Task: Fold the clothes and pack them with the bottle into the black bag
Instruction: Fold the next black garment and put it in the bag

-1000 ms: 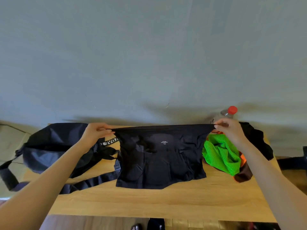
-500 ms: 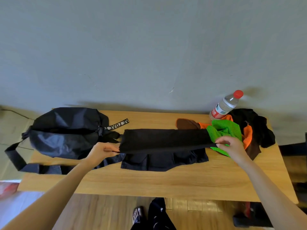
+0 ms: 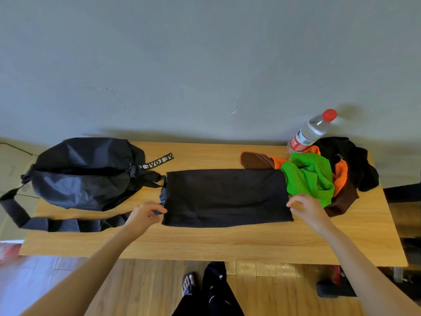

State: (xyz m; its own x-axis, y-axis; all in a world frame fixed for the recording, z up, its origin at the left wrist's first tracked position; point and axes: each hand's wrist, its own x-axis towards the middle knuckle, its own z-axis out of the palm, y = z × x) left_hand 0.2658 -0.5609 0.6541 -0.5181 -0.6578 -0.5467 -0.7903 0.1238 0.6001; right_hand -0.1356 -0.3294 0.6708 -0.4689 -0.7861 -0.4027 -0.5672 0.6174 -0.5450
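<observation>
Black folded garment (image 3: pixel 226 197) lies flat at mid-table, long axis left to right, between the left hand (image 3: pixel 145 214), pinching its near-left corner, and the right hand (image 3: pixel 306 207), loosely curled, apparently empty, at its right edge.

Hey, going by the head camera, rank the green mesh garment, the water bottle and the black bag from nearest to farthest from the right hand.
From the right hand:
1. Green mesh garment, just behind it.
2. Water bottle, standing at the table's back right edge.
3. Black bag, far across on the left end.
</observation>
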